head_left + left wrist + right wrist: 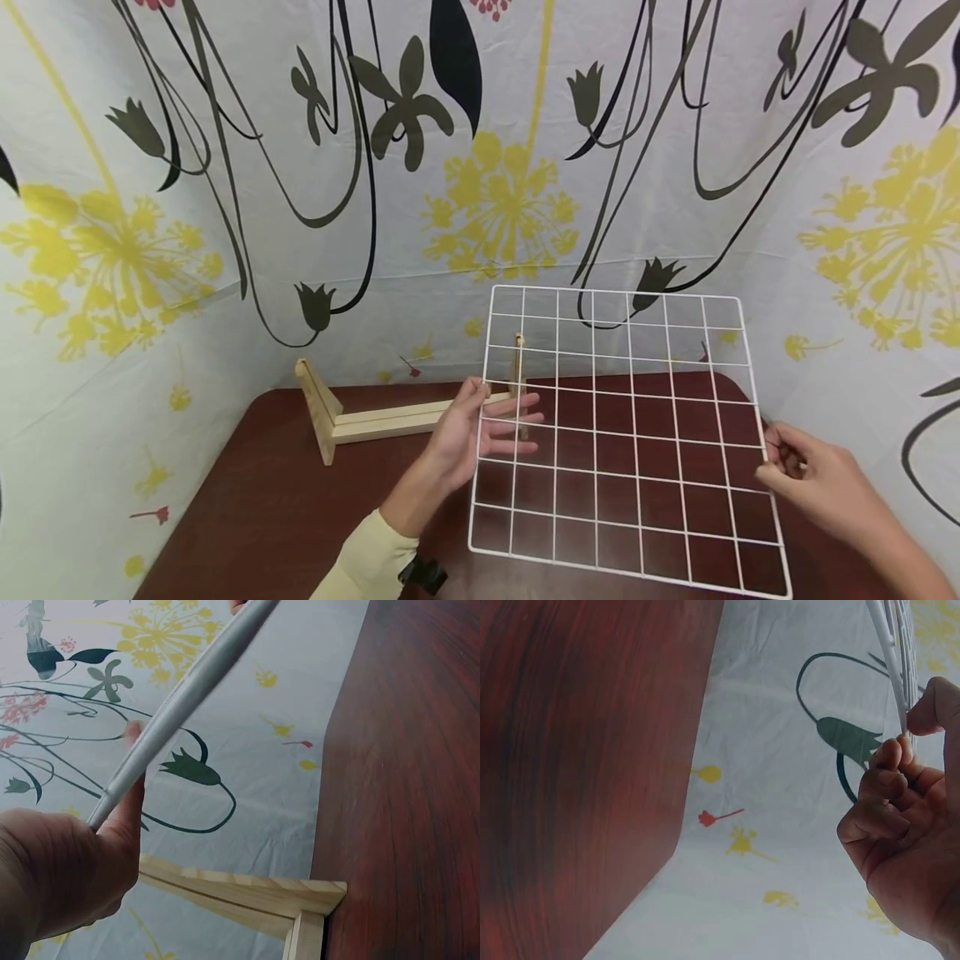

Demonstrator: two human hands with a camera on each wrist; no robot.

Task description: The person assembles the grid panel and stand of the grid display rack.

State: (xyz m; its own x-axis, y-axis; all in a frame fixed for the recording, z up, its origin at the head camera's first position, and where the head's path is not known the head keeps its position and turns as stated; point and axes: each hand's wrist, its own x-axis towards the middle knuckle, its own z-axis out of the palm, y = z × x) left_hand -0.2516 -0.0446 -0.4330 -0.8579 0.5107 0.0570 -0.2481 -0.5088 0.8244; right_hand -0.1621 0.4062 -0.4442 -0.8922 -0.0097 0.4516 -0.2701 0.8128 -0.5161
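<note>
A white wire grid panel is held up in front, tilted, over the table. At its left edge my left hand holds the outer wire by the thumb, several fingers spread straight behind the mesh. The right edge of the panel is pinched between the thumb and curled fingers of my right hand. In the left wrist view the panel appears edge-on, running past my left thumb. The right wrist view also has the grid wires nearly edge-on at my right fingertips.
A pale wooden stand, with two upright ends joined by a low rail, is on the dark red-brown table behind my left hand. Its right end shows through the mesh. A flower-patterned cloth hangs around the table's back and sides.
</note>
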